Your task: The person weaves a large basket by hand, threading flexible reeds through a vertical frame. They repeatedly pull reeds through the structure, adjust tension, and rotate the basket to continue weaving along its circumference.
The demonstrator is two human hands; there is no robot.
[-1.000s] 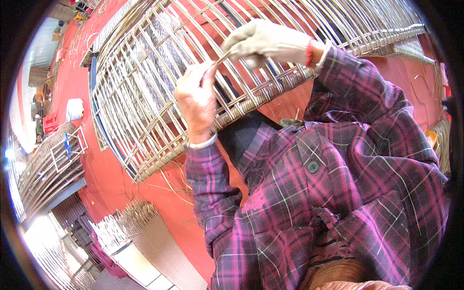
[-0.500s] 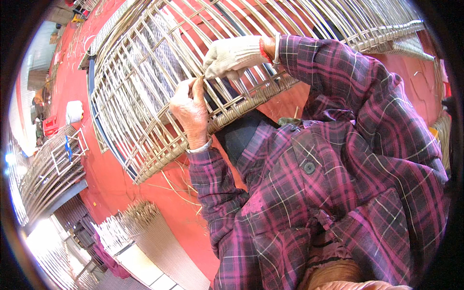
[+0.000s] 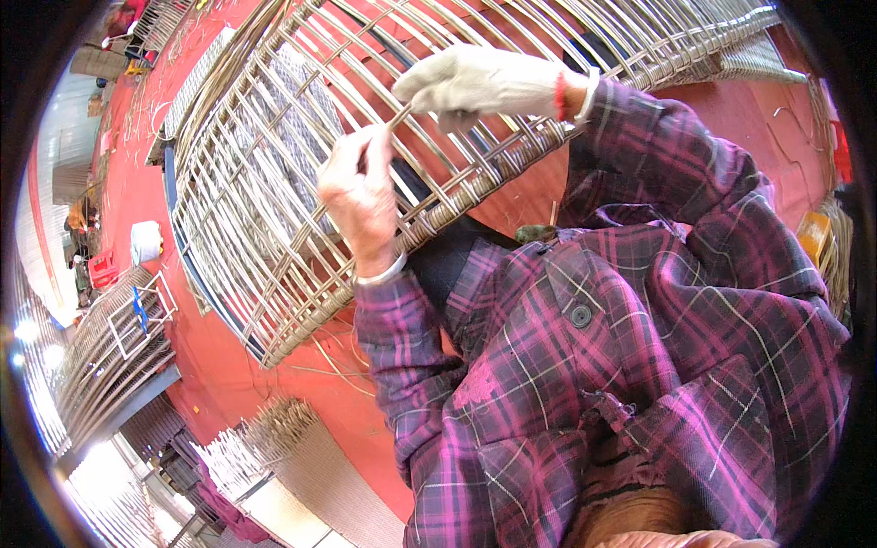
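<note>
A large open-weave frame of pale cane rods [image 3: 265,196] spreads in front of me, its near edge wrapped in a thick woven border [image 3: 484,178]. Over its rods, my bare left hand [image 3: 361,196] is closed, thumb and forefinger pinching a thin cane strand [image 3: 399,118]. My right hand [image 3: 484,80], in a white knitted glove, closes on the other end of that strand, just to the right. The short stretch of strand between the hands slants up to the right. Gloved fingers hide where it runs beyond.
Red flooring [image 3: 365,438] surrounds the frame. A rack of bent canes [image 3: 114,352] stands at the left, near a red crate [image 3: 102,269] and a white bundle [image 3: 146,242]. Cut cane bundles [image 3: 283,425] lie lower left. Loose strands [image 3: 338,365] trail below the woven border.
My right hand has moved right and slightly up, away from the left, baring a stretch of strand between them. The left hand stays nearly in place. The whole view has shifted a little.
</note>
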